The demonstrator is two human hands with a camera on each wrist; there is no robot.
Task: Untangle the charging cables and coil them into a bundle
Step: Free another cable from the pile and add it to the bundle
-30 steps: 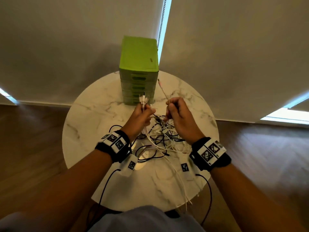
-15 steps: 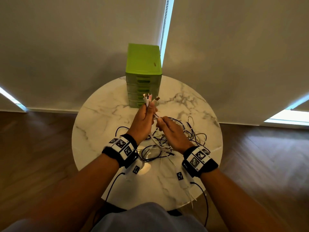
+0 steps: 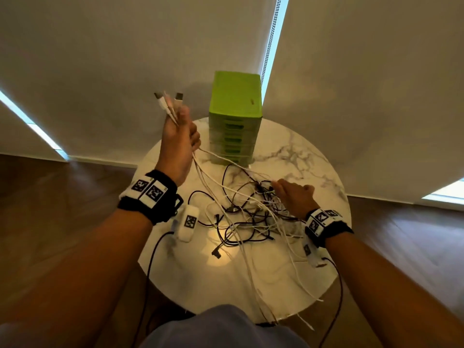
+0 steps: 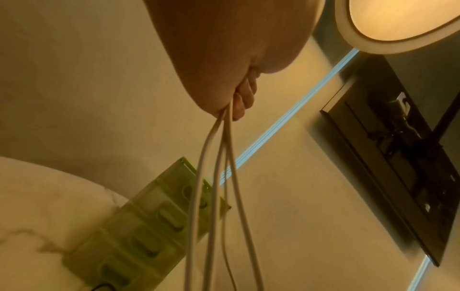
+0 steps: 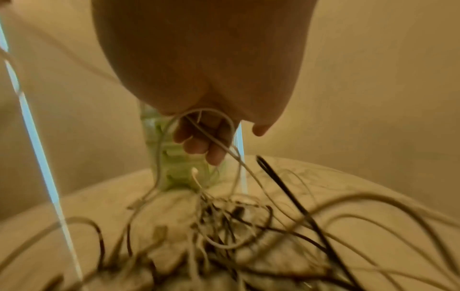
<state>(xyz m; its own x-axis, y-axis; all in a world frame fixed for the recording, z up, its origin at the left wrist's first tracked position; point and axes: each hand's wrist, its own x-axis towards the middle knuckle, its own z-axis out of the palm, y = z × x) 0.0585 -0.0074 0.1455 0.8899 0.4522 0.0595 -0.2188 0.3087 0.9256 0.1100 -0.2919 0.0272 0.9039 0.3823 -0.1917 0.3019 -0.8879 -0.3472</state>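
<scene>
So my left hand (image 3: 178, 144) is up high, fist round a few white cable ends (image 3: 167, 102), plugs poking out above the thumb. Holding them raised looks meant to pull those leads taut out of the tangle (image 3: 247, 217), so I can see which strands run free; in the left wrist view they hang straight down from the fist. My right hand (image 3: 294, 196) is low, on the far right edge of the tangle, prob. to pin the rest down while the left pulls. Right wrist view shows a white loop draped across its curled fingers (image 5: 199, 145), but can't tell if it's actually gripping it.

Tangle sits between and below both hands, black and white leads mixed, some trailing off the near edge of the counter (image 3: 296, 277).

Counter is round, white marble-look. Green drawers (image 3: 236, 116) stand beyond the hands. Behind: pale blinds w/ daylight slits; dark wood floor.
</scene>
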